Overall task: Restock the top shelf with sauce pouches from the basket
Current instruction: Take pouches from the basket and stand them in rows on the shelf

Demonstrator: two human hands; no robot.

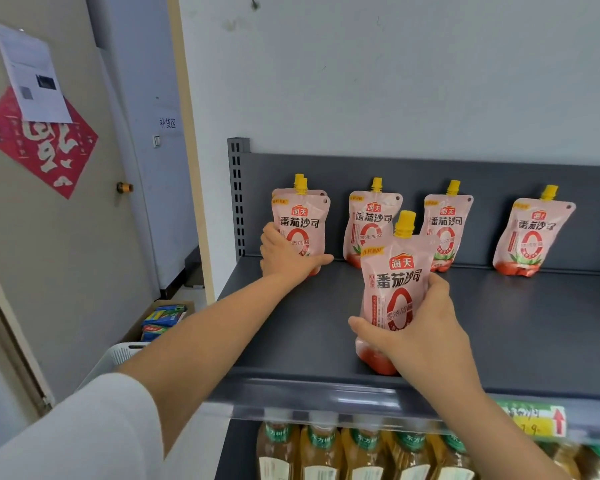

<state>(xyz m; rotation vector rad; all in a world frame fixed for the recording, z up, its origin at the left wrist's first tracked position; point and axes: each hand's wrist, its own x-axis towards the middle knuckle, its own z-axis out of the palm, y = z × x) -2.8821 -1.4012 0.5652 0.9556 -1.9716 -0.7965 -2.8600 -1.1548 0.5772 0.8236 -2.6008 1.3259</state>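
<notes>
My left hand (pixel 284 252) grips the far-left pouch (pixel 300 225) at the back of the top shelf (pixel 516 327), while my right hand (pixel 420 327) clamps another pouch (pixel 394 289) upright near the front edge. Placing step, I'd say; next, slide it back into the row and let go.

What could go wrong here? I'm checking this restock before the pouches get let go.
The right hand holds a pouch near the shelf front edge; released there, it may tip off. The left hand grips the far-left pouch, which has another right behind it; a nudge could topple both.
</notes>
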